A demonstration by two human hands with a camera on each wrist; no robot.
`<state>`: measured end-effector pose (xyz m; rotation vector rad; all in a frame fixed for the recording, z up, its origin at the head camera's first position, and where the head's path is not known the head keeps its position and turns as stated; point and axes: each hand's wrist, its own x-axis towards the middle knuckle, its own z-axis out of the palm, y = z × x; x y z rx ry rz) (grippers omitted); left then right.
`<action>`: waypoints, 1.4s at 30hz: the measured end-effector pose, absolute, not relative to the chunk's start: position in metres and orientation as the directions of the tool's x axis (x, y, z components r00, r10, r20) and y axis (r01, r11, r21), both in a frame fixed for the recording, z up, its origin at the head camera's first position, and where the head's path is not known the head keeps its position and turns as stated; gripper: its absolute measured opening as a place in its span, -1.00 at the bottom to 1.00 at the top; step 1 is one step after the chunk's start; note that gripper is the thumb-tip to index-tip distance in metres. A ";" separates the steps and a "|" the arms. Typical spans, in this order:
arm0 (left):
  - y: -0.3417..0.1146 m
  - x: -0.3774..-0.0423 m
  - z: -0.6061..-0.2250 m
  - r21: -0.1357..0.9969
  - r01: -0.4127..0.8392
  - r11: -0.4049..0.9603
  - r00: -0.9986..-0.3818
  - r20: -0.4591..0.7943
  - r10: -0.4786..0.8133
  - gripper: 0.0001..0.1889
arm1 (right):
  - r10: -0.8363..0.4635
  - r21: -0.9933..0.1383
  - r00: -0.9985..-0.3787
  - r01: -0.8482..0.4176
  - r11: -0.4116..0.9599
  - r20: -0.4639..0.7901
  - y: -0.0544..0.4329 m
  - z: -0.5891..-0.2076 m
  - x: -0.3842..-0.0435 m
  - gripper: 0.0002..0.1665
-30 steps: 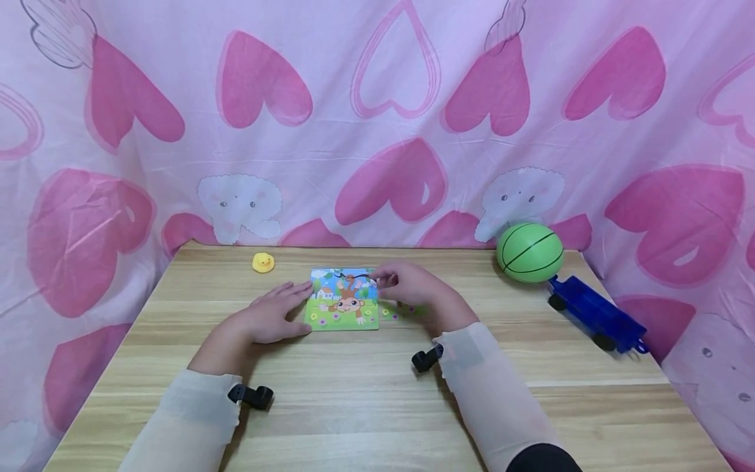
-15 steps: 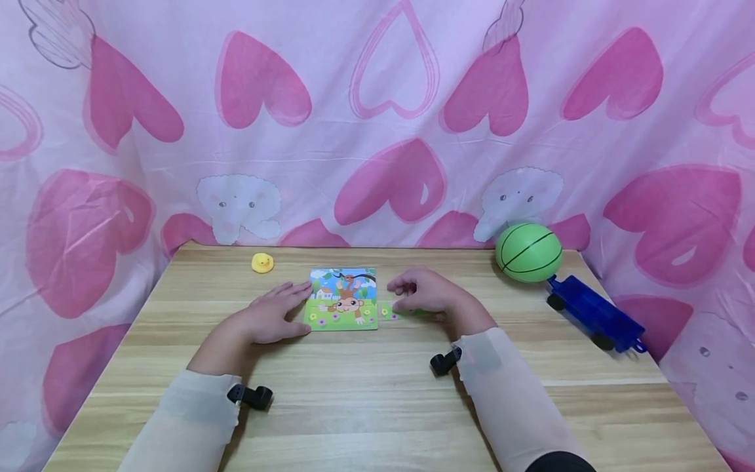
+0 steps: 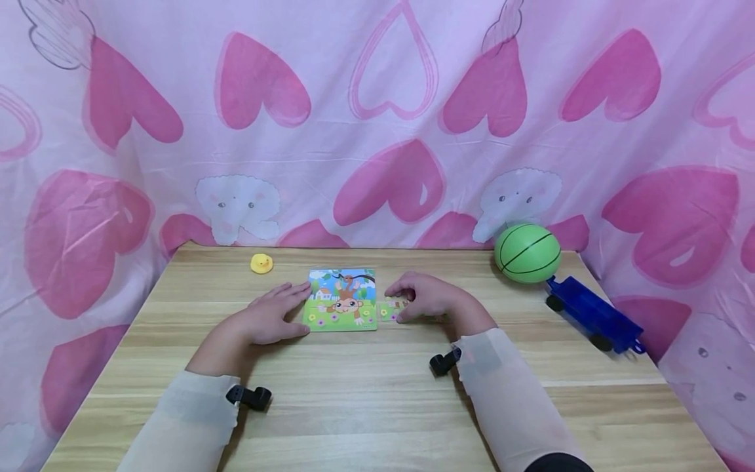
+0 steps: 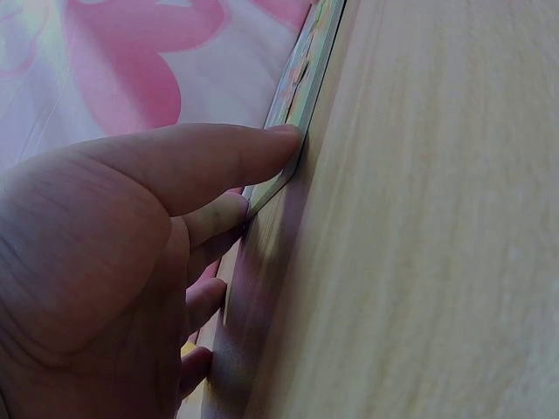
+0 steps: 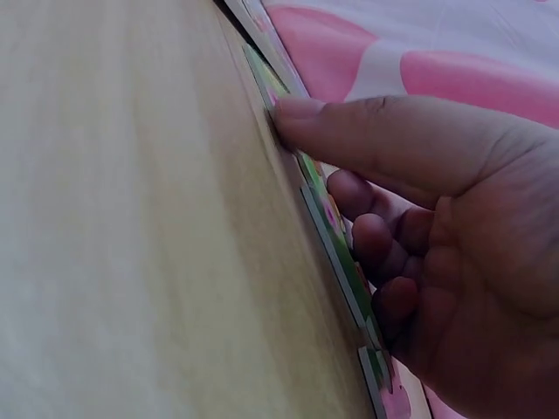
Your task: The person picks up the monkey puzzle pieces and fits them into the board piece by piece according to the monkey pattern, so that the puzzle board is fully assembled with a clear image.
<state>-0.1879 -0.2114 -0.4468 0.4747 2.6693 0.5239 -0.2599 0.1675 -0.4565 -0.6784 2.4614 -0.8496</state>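
A square jigsaw puzzle (image 3: 340,299) with a monkey hanging from a branch lies flat on the table. My left hand (image 3: 274,314) is at its left side, fingers fairly straight, with the thumb (image 4: 262,144) and forefinger touching its near left corner. Right of the picture, my right hand (image 3: 427,295) pinches a green flowered puzzle piece (image 3: 386,311) between thumb and forefinger; the forefinger's tip is hidden in the right wrist view. Several more flat pieces (image 5: 336,257) lie in a row under the curled fingers of that hand.
A yellow rubber duck (image 3: 261,263) sits at the back left of the wooden table (image 3: 354,406). At the back right are a green ball (image 3: 527,254) and a blue toy trailer (image 3: 594,314). A pink heart-patterned cloth (image 3: 318,177) hangs behind.
My right hand has drawn back rightward from the picture's upper right edge and come down to the flowered piece, thumb moving to its near edge. The left hand has stayed still.
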 end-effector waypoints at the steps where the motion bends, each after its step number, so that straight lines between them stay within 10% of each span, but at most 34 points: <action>1: -0.211 -0.188 -0.447 0.416 0.254 0.873 -0.872 -0.293 0.393 -0.05 | -0.575 -0.651 -0.780 -0.305 0.695 -0.248 0.167 -0.457 -0.260 -0.37; 22: -0.211 -0.188 -0.447 0.418 0.254 0.873 -0.873 -0.290 0.393 -0.05 | -0.446 -0.825 -0.879 -0.120 0.553 -0.171 0.150 -0.446 -0.251 -0.67; 42: -0.213 -0.190 -0.448 0.419 0.257 0.871 -0.869 -0.294 0.398 -0.06 | -0.626 -0.825 -0.773 -0.288 0.487 -0.099 0.071 -0.431 -0.239 -0.69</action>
